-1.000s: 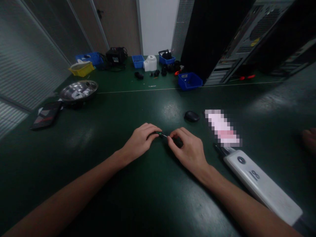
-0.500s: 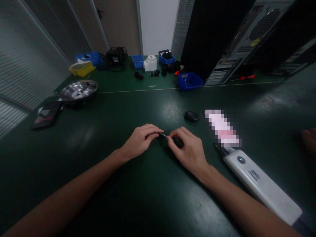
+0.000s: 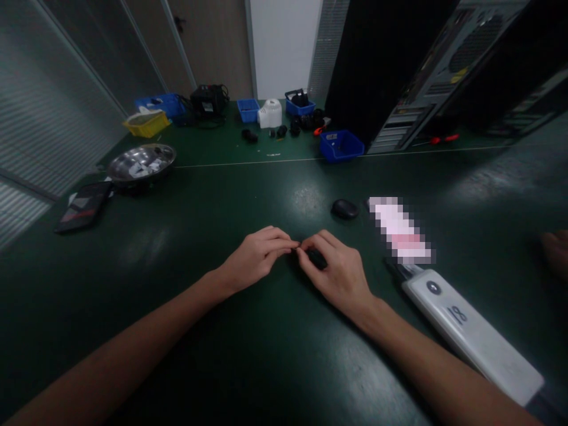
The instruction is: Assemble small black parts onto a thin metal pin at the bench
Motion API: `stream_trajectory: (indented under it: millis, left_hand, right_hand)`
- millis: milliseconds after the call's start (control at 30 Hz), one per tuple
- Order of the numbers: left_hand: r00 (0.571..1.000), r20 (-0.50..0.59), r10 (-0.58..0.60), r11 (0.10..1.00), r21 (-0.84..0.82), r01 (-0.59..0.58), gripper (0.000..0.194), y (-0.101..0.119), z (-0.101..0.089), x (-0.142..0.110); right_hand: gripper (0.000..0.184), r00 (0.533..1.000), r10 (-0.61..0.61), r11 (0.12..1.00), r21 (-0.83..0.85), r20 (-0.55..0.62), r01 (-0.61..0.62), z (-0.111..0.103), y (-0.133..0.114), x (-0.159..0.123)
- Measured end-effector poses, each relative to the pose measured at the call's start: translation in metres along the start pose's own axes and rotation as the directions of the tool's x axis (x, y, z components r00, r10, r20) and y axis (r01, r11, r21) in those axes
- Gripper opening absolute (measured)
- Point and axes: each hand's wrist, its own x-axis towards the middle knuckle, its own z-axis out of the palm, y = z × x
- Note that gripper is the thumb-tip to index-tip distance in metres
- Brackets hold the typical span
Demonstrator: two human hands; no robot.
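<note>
My right hand [image 3: 337,266] is closed around a screwdriver [image 3: 316,258], whose black handle shows under the palm. Its thumb and forefinger pinch together at the front, hiding the shaft. My left hand [image 3: 260,254] comes in from the other side with fingers pressed together, the fingertips meeting those of the right hand. What the left fingers grip, if anything, is too small and dark to make out. Both hands rest low over the dark green table [image 3: 199,355]. A black computer mouse [image 3: 345,209] lies just beyond the right hand.
Right of my forearm lies a white device marked 18 [image 3: 470,331], beside a phone with a blurred screen [image 3: 402,231]. Farther off stand a blue bin [image 3: 341,147], a metal bowl [image 3: 142,164] and a white plastic housing [image 3: 270,113]. Another person's hand [image 3: 554,251] shows at the right edge.
My left fingertips have slid right to meet the right fingers. The metal shaft visible between the hands before is now covered. The right hand has shifted slightly left.
</note>
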Motion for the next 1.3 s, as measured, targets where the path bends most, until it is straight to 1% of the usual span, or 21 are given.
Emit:
stream_trajectory:
  millis: [100, 200, 300, 433, 500, 600, 700, 800, 900, 967, 1033, 1100, 1200, 1300]
  left_hand:
    - [1.0, -0.014, -0.027, 1.0, -0.013, 0.027, 0.031, 0.003, 0.0, 0.001]
    - [0.998, 0.016, -0.058, 0.998, 0.0, 0.058, 0.036, 0.006, -0.001, 0.002]
    - [0.996, 0.049, -0.069, 0.996, 0.061, 0.066, 0.041, 0.009, -0.001, 0.003]
    - [0.992, 0.104, -0.071, 0.98, 0.194, 0.05, 0.044, 0.01, 0.0, 0.003]
    - [0.99, 0.123, -0.071, 0.972, 0.231, 0.04, 0.045, 0.01, 0.001, 0.003]
    - [0.99, 0.126, -0.07, 0.97, 0.24, 0.038, 0.044, 0.01, 0.001, 0.004]
    - [0.99, 0.117, -0.081, 0.975, 0.215, 0.054, 0.045, 0.011, -0.001, 0.004]
    - [0.985, 0.14, -0.104, 0.98, 0.18, 0.078, 0.048, 0.015, -0.009, 0.003]
    - [0.965, 0.222, -0.143, 0.979, 0.176, 0.105, 0.05, 0.02, -0.024, 0.001]
    - [0.944, 0.289, -0.16, 0.977, 0.182, 0.109, 0.042, 0.021, -0.034, 0.0]
    - [0.933, 0.322, -0.16, 0.976, 0.19, 0.101, 0.03, 0.02, -0.039, 0.0]
    - [0.95, 0.276, -0.149, 0.975, 0.2, 0.095, 0.025, 0.017, -0.036, 0.001]
    - [0.981, 0.142, -0.129, 0.977, 0.186, 0.102, 0.026, 0.012, -0.023, 0.005]
    - [0.987, 0.095, -0.129, 0.977, 0.181, 0.11, 0.028, 0.009, -0.01, 0.008]
  right_hand:
    - [0.015, 1.0, 0.01, 1.0, 0.027, -0.019, -0.009, -0.001, 0.0, 0.0]
    - [0.016, 0.999, 0.034, 0.999, 0.027, -0.042, -0.032, -0.002, 0.002, 0.001]
    - [0.017, 0.996, 0.072, 0.997, -0.021, -0.052, -0.073, -0.002, 0.005, 0.003]
    - [0.014, 0.993, 0.117, 0.987, -0.11, -0.012, -0.118, 0.0, 0.008, 0.005]
    - [0.014, 0.991, 0.137, 0.979, -0.155, -0.001, -0.135, 0.001, 0.009, 0.005]
    - [0.014, 0.988, 0.156, 0.969, -0.194, 0.002, -0.152, 0.001, 0.011, 0.004]
    - [0.014, 0.986, 0.169, 0.965, -0.204, -0.004, -0.166, 0.0, 0.012, 0.004]
    - [0.014, 0.984, 0.18, 0.963, -0.201, -0.003, -0.177, -0.001, 0.012, 0.004]
    - [0.013, 0.983, 0.182, 0.966, -0.187, 0.003, -0.178, -0.001, 0.01, 0.004]
    - [0.013, 0.984, 0.181, 0.968, -0.177, 0.01, -0.176, -0.001, 0.01, 0.003]
    - [0.014, 0.983, 0.181, 0.97, -0.169, 0.011, -0.177, -0.001, 0.009, 0.003]
    - [0.013, 0.983, 0.181, 0.97, -0.166, 0.01, -0.177, 0.0, 0.009, 0.003]
    - [0.013, 0.983, 0.183, 0.969, -0.17, 0.008, -0.179, 0.0, 0.01, 0.003]
    - [0.013, 0.983, 0.183, 0.968, -0.174, 0.004, -0.18, 0.0, 0.01, 0.003]
